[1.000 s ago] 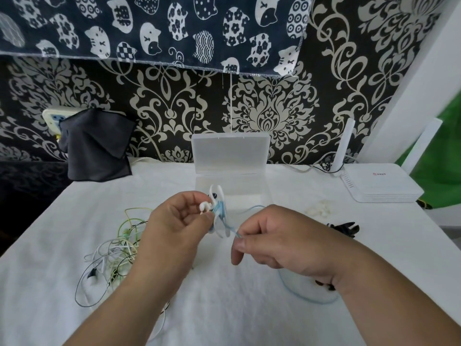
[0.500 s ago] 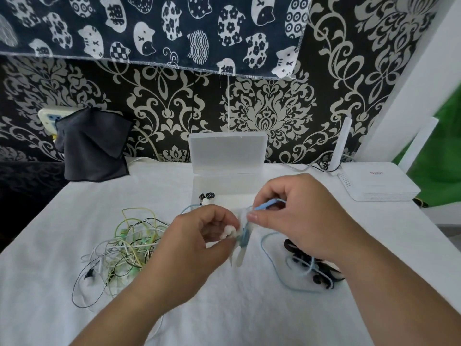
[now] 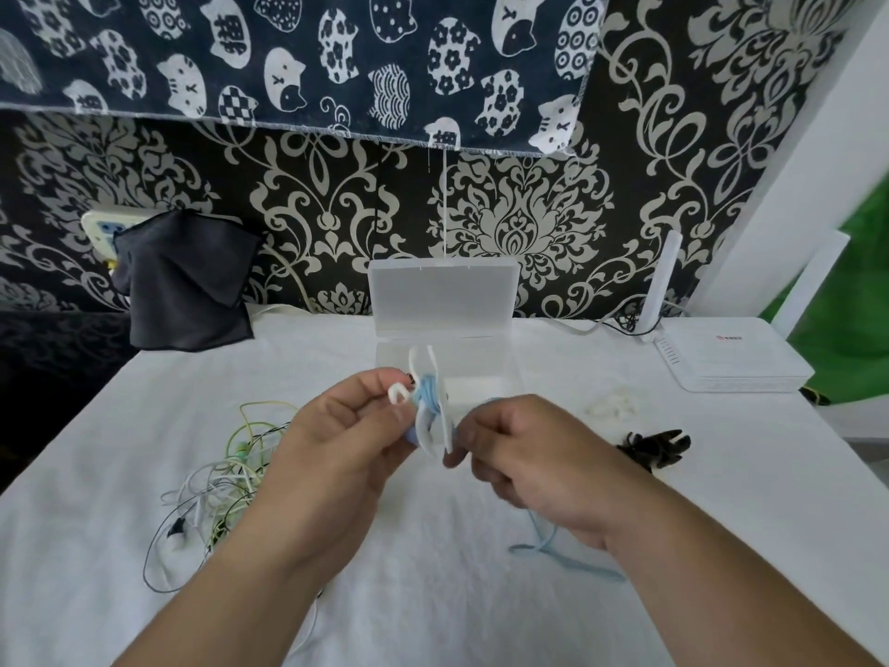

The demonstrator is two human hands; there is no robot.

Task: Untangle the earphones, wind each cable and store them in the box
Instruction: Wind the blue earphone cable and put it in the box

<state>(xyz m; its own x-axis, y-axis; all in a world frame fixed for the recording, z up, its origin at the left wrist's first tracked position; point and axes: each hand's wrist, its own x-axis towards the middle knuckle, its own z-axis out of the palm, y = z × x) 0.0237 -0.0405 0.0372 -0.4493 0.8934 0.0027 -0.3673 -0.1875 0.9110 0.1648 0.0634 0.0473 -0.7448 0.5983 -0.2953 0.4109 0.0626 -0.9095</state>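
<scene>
The left hand [image 3: 336, 445] pinches a wrapped winder [image 3: 435, 433]; the right hand [image 3: 543, 466] pinches blue cable [image 3: 427, 396].

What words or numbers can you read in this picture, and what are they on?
Router: a small red mark with tiny text on its top, too small and blurred to read.
Cat-print cloth: a few cats carry sign-like marks, too blurred to read.
Clear box: no writing shows.
So no text here can be quoted.
</scene>
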